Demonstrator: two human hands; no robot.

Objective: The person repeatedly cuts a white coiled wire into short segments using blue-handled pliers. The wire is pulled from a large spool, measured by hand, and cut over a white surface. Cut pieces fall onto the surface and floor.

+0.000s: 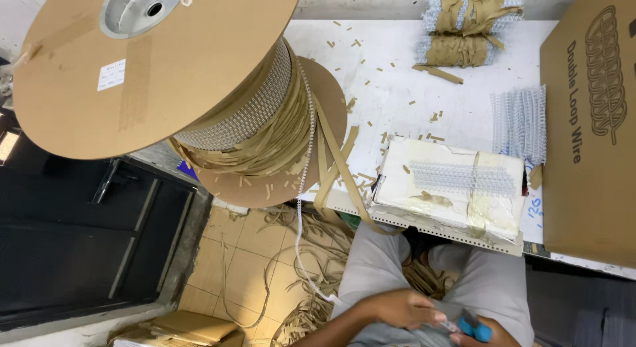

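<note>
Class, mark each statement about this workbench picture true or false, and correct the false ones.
1. The big cardboard spool holds coiled wire and brown paper strip. True.
2. Both hands rest on the white table. False: they are low over the person's lap.
3. The right hand is at a blue-handled tool. True.
4. The floor tiles are swept clean. False: paper strips lie tangled there.
5. The left hand holds the brown box. False: the box sits apart at the table's right.

Our hands over the lap, below the desk

Our left hand [403, 308] and right hand [487, 335] meet at blue-handled cutters [474, 326]; a wire strand [301, 208] hangs from the spool [165, 68].
</note>
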